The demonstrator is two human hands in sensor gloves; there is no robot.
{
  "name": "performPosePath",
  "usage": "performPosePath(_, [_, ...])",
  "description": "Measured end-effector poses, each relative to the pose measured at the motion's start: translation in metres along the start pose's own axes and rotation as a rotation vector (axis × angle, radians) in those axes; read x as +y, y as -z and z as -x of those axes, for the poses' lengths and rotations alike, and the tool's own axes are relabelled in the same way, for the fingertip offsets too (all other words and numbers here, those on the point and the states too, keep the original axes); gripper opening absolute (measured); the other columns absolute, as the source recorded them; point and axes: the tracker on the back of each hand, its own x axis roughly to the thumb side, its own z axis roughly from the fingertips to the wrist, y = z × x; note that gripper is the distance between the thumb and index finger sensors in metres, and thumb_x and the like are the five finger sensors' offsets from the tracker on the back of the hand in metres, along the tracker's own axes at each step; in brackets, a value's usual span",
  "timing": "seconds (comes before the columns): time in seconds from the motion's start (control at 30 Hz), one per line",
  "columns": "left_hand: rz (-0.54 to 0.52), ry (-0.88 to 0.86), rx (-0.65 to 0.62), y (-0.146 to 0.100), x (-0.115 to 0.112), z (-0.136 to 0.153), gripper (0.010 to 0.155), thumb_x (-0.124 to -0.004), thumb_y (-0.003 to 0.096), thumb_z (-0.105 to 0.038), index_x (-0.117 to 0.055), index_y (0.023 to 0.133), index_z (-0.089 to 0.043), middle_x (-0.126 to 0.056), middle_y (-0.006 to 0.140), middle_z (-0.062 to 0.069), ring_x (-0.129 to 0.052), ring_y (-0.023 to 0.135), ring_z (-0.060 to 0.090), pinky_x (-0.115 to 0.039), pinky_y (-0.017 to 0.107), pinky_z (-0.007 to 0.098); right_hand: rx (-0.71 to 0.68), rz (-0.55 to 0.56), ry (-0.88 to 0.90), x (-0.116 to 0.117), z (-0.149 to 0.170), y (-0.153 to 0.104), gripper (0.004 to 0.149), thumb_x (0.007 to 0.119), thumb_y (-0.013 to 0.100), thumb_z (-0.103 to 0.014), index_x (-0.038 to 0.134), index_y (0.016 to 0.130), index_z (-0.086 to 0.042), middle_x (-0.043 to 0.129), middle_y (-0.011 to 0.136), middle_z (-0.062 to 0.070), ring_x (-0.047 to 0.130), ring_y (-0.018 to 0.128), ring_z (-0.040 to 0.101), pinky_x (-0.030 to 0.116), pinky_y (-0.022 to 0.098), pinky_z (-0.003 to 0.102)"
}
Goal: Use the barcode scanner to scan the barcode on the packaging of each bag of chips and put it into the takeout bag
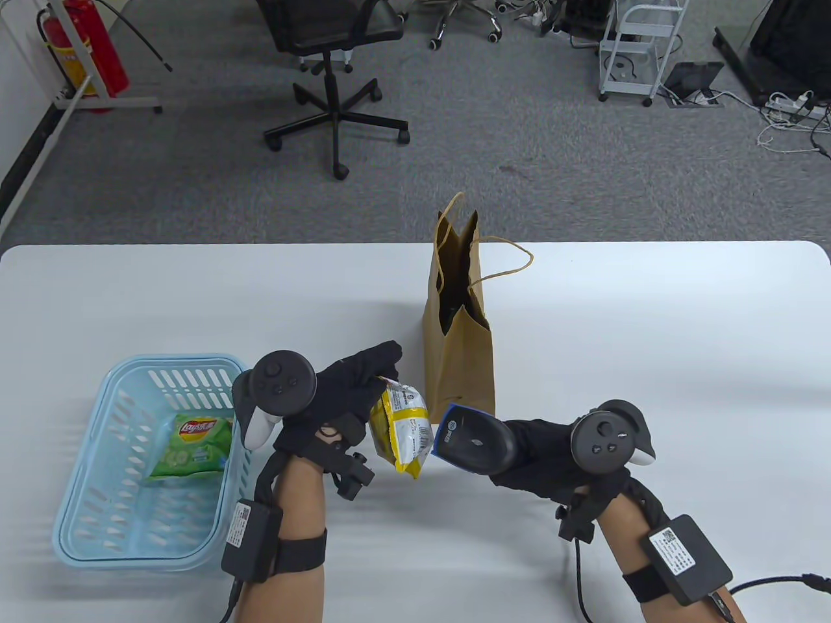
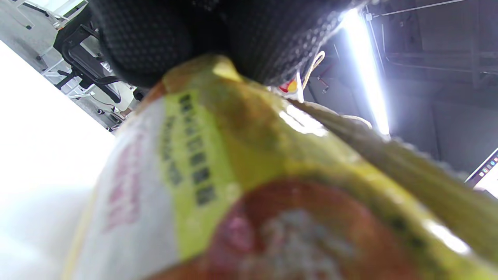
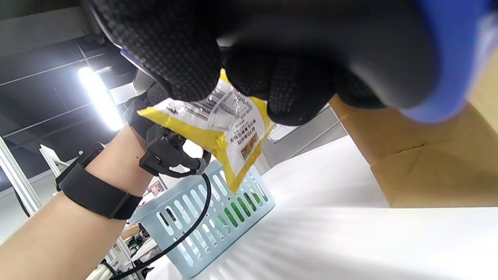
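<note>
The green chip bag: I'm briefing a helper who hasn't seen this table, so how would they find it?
Find the pale blue slotted basket at the table's left. The green chip bag lies inside it, alone, unlike the yellow bag held up by the left hand.

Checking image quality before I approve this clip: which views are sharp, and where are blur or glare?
Table view: sharp, evenly lit. Left wrist view: the yellow chip bag is too close and blurred, with ceiling-light glare. Right wrist view: the blue-and-black barcode scanner is a blur, but the bag's label reads clearly.
</note>
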Motion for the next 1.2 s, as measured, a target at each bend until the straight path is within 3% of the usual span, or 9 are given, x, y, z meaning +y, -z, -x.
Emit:
performPosePath(0.13, [-0.079,-0.036,-0.028,-0.006,0.007,-0.013,0.052,-0.081,0.0493,-0.012,-0.080,0.101,-0.020,-0.094,0.085,0.002,-0.098,0.067,0.031,-0.083,0.051,0.049,-0.023,0.101,0.031,-0.021,-0.006,-0.008,0.061,0.090,0.052,-0.038,0.071,0.103,-0.010,0.093,0.077,0.012,0.105,0.056,0.029,0.090,0.047,0.052])
performPosePath(0.23, [-0.221,-0.042,-0.061,-0.013,0.017,-0.031,0.052,-0.081,0.0488,-0.011,-0.081,0.100,-0.021,-0.094,0.085,0.001,-0.097,0.067,0.031,-0.082,0.052,0.050,-0.031,0.206,0.077,-0.041,-0.006,-0.018,0.061,0.089,0.053,-0.038,0.070,0.103,-0.010,0.093,0.078,0.012,0.105,0.056,0.029,0.089,0.047,0.052])
performPosePath(0.43, [-0.450,-0.059,-0.179,-0.013,0.050,-0.095,0.052,-0.080,0.0489,-0.010,-0.081,0.098,-0.025,-0.093,0.085,-0.002,-0.094,0.071,0.030,-0.079,0.056,0.051,0.006,0.401,0.135,-0.073,0.010,-0.041,0.061,0.089,0.053,-0.038,0.070,0.103,-0.010,0.093,0.077,0.013,0.105,0.056,0.029,0.089,0.046,0.052])
performPosePath(0.57, [-0.478,-0.039,-0.216,0.004,0.061,-0.138,0.051,-0.079,0.0517,-0.013,-0.078,0.099,-0.032,-0.090,0.089,-0.008,-0.091,0.078,0.026,-0.077,0.062,0.049,0.038,0.462,0.170,-0.082,0.023,-0.050,0.060,0.088,0.054,-0.038,0.070,0.103,-0.009,0.093,0.077,0.013,0.105,0.056,0.030,0.089,0.046,0.052])
performPosePath(0.73, [-0.480,0.078,-0.178,0.042,0.049,-0.168,0.050,-0.075,0.0559,-0.017,-0.072,0.100,-0.040,-0.083,0.094,-0.016,-0.084,0.087,0.019,-0.071,0.072,0.045,0.061,0.489,0.168,-0.085,0.030,-0.055,0.060,0.088,0.054,-0.038,0.070,0.103,-0.009,0.092,0.077,0.013,0.105,0.056,0.030,0.089,0.046,0.052])
performPosePath(0.9, [-0.415,0.207,-0.149,0.071,0.028,-0.175,0.049,-0.075,0.0574,-0.019,-0.070,0.100,-0.044,-0.081,0.096,-0.020,-0.082,0.091,0.015,-0.068,0.076,0.043,0.065,0.507,0.190,-0.089,0.033,-0.058,0.061,0.088,0.054,-0.038,0.070,0.103,-0.009,0.092,0.078,0.013,0.105,0.056,0.030,0.089,0.046,0.052])
performPosePath(1.2, [-0.331,0.262,-0.068,0.108,0.005,-0.160,0.048,-0.073,0.0589,-0.020,-0.069,0.099,-0.048,-0.079,0.097,-0.023,-0.078,0.095,0.012,-0.064,0.081,0.041,0.088,0.523,0.215,-0.092,0.041,-0.060,0.061,0.088,0.054,-0.038,0.070,0.104,-0.009,0.092,0.078,0.013,0.105,0.056,0.030,0.089,0.046,0.052])
